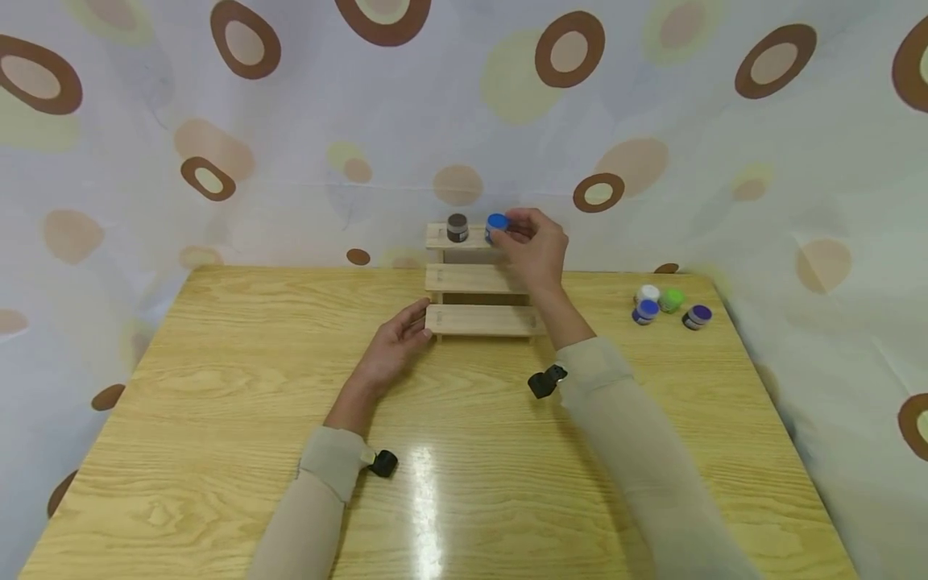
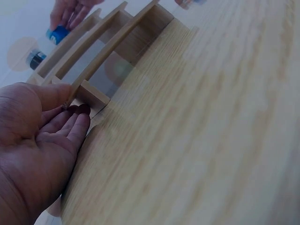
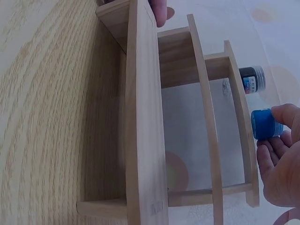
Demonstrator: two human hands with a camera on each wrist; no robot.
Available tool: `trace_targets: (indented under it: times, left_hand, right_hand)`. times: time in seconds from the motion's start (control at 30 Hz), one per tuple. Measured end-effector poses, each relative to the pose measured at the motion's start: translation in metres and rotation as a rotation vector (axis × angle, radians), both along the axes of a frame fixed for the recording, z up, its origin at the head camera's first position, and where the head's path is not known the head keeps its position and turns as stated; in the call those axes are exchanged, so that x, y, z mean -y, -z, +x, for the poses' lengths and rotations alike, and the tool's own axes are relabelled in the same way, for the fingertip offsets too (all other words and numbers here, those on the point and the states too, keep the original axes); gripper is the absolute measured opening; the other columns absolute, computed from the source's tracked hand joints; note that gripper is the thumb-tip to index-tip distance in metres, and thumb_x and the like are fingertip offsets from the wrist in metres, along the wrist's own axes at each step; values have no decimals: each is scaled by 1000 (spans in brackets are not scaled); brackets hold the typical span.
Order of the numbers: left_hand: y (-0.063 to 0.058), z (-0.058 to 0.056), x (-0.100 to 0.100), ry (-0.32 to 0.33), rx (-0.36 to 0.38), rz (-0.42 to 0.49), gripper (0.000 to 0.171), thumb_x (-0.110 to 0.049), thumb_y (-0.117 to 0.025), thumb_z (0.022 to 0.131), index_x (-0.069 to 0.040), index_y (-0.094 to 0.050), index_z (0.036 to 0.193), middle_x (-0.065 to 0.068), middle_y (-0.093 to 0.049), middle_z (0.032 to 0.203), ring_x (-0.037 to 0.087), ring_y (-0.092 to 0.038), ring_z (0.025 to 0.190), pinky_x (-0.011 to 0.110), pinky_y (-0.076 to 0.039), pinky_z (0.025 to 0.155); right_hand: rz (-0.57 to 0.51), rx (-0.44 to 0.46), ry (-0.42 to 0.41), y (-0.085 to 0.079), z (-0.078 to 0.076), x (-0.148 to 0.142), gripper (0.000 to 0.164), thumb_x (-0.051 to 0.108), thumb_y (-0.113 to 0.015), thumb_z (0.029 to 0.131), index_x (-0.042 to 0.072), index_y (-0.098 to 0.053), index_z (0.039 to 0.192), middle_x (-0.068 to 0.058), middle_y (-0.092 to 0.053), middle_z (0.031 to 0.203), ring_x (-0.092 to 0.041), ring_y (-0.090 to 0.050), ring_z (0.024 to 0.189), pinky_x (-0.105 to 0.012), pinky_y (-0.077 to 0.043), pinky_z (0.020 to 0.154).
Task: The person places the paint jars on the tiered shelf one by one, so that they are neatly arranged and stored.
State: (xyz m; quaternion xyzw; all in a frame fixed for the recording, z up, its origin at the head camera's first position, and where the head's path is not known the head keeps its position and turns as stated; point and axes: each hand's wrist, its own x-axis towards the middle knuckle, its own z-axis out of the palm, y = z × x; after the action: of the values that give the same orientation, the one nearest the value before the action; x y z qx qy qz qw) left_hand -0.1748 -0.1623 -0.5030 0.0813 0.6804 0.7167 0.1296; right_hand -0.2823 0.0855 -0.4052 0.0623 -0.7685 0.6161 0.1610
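Observation:
A small three-tier wooden display rack (image 1: 482, 320) stands against the back of the table. My right hand (image 1: 539, 246) pinches a blue paint jar (image 3: 267, 124) between thumb and fingers at the top tier. Whether the jar's base touches the wood I cannot tell. To its left on the same tier sits a dark paint jar (image 1: 457, 228), upright, its side label visible in the right wrist view. My left hand (image 1: 394, 345) holds the left end of the lowest tier, with its thumb (image 2: 56, 95) against the board and its fingers beneath.
Several paint jars stand at the table's back right: a white one (image 1: 648, 295), a green one (image 1: 672, 300), a blue one (image 1: 645, 312) and a purple one (image 1: 697, 316). A patterned cloth (image 1: 464, 145) hangs behind the wood-grain table (image 1: 239, 362).

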Motion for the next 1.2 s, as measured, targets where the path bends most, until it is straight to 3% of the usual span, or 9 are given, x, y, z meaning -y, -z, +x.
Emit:
trace_targets:
  times: [0.4, 0.6, 0.8, 1.2]
  left_hand:
    - [-4, -1, -4, -2, 9, -2, 61, -9, -55, 111, -9, -31, 167, 13, -40, 167, 26, -41, 153, 33, -42, 119]
    - [-4, -2, -4, -6, 6, -7, 61, -8, -55, 111, -9, -31, 167, 15, -40, 166, 28, -41, 153, 40, -40, 121]
    - [0, 1, -4, -2, 20, -18, 61, -9, -56, 111, -9, -31, 167, 16, -40, 166, 29, -41, 153, 41, -40, 122]
    - [0, -2, -6, -2, 16, 2, 61, -9, -56, 111, -9, -31, 167, 16, -40, 166, 29, -41, 152, 40, -41, 121]
  right_hand:
    - [63, -5, 18, 1, -2, 3, 31, 8, -84, 92, -3, -75, 119, -18, -77, 114, -26, -74, 108, -25, -61, 90]
    - [81, 24, 2, -1, -1, 3, 36, 10, -85, 92, -3, -73, 123, -18, -76, 117, -27, -73, 110, -26, -61, 92]
    - [43, 53, -16, 0, 8, -1, 38, 10, -84, 92, -4, -73, 125, -19, -75, 121, -28, -72, 114, -27, -60, 95]
    - [-41, 23, -3, 2, 21, -17, 37, 6, -83, 91, -10, -72, 122, -29, -71, 122, -37, -70, 116, -34, -59, 100]
